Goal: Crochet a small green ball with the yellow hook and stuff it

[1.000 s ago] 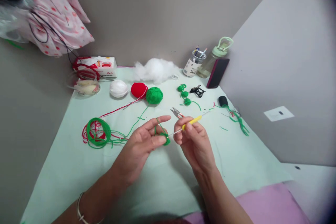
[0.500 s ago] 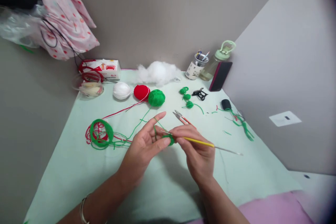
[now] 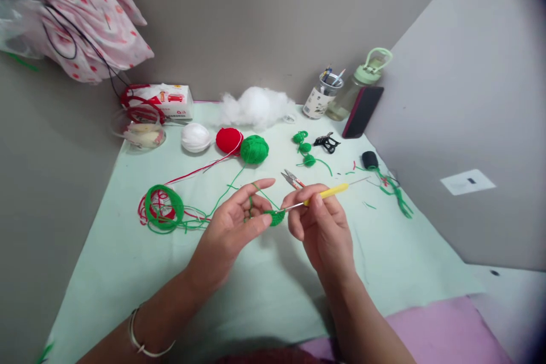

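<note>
My left hand [image 3: 236,223] pinches a small green crochet piece [image 3: 275,217] between thumb and fingers, with green yarn looped over the raised index finger. My right hand [image 3: 319,224] grips a crochet hook with a yellow handle [image 3: 326,193]; its metal tip reaches into the green piece. The yarn runs back across the table to a green yarn ball [image 3: 254,149]. Both hands hover above the pale green table cover [image 3: 128,261].
A red ball [image 3: 228,140], white ball [image 3: 195,137], white stuffing [image 3: 256,106], snips [image 3: 292,178], small green crochet pieces [image 3: 303,149], a black clip [image 3: 327,143], pen cup [image 3: 322,96], bottle [image 3: 362,82], phone [image 3: 362,112], tissue box [image 3: 164,101] and a red-green yarn tangle [image 3: 162,213] lie around.
My right hand swung the hook from pointing right with its handle low back to pointing left, tip in the green piece. The left hand kept its hold.
</note>
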A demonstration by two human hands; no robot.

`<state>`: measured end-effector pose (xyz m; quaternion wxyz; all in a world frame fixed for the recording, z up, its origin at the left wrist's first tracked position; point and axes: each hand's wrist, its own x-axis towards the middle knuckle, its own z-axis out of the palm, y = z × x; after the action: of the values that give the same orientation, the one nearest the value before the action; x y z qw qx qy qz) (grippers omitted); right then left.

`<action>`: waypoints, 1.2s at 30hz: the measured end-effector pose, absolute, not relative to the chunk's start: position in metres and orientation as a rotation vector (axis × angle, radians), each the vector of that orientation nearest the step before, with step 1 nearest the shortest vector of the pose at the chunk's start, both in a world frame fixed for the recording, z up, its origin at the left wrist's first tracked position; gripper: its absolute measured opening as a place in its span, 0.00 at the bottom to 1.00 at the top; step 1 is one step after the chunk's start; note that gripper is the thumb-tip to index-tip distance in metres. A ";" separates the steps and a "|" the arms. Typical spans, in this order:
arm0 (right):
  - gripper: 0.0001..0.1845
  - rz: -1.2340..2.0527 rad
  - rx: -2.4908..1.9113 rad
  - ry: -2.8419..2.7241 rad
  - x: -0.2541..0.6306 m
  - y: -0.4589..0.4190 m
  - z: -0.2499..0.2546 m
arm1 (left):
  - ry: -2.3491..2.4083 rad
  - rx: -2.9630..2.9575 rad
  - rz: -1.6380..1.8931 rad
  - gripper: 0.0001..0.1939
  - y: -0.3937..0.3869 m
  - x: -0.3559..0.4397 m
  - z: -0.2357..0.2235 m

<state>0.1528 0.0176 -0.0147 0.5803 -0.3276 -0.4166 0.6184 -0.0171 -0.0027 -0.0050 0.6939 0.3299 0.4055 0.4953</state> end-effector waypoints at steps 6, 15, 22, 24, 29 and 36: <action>0.14 1.425 -0.737 -1.030 0.155 0.015 -0.016 | 0.887 0.761 1.111 0.21 -0.003 -0.018 -0.006; 0.11 0.820 -0.772 -1.525 0.158 0.005 -0.020 | 1.031 0.905 1.173 0.21 -0.005 -0.015 -0.010; 0.21 0.223 -0.835 -1.886 0.163 -0.004 -0.039 | 1.112 0.824 1.297 0.30 -0.012 -0.003 -0.011; 0.26 0.186 -0.883 -1.926 0.163 -0.004 -0.041 | 0.956 0.637 1.177 0.32 -0.010 -0.003 -0.010; 0.15 0.493 -0.840 -1.596 0.158 0.005 -0.029 | 0.772 0.396 1.049 0.22 0.000 -0.011 -0.005; 0.10 0.912 -0.782 -1.421 0.149 0.013 -0.026 | 0.888 0.646 1.168 0.21 -0.004 -0.009 -0.012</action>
<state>0.1493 0.0133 -0.0257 0.5974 -0.3372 -0.6123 0.3931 -0.0093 -0.0042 -0.0124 0.6955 0.2897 0.3978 0.5236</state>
